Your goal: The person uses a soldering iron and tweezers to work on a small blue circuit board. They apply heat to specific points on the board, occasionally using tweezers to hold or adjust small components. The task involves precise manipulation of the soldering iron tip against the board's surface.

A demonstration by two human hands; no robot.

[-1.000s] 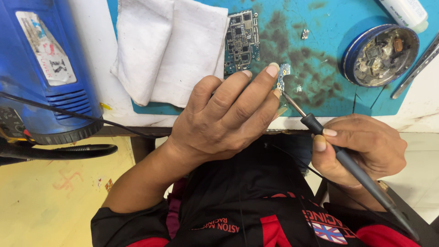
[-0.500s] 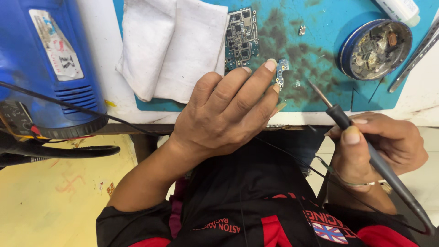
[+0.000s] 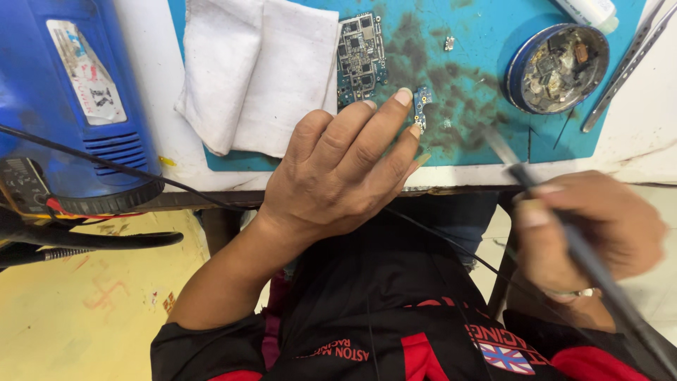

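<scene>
A small blue circuit board (image 3: pixel 422 106) is pinned by the spread left hand (image 3: pixel 338 173) near the mat edge (image 3: pixel 465 156); a soldering iron (image 3: pixel 564 233) is gripped by the closed right hand (image 3: pixel 589 229), off the table; bare mat lies between.

An electronics repair bench: a stained blue work mat (image 3: pixel 493 42), bare circuit board (image 3: pixel 360 56), soldering iron (image 3: pixel 564 226), tin of scrap parts (image 3: pixel 557 67).

Black short-sleeved shirt (image 3: pixel 395 310) with red panels, a small flag patch (image 3: pixel 504 356), bare forearms.
</scene>
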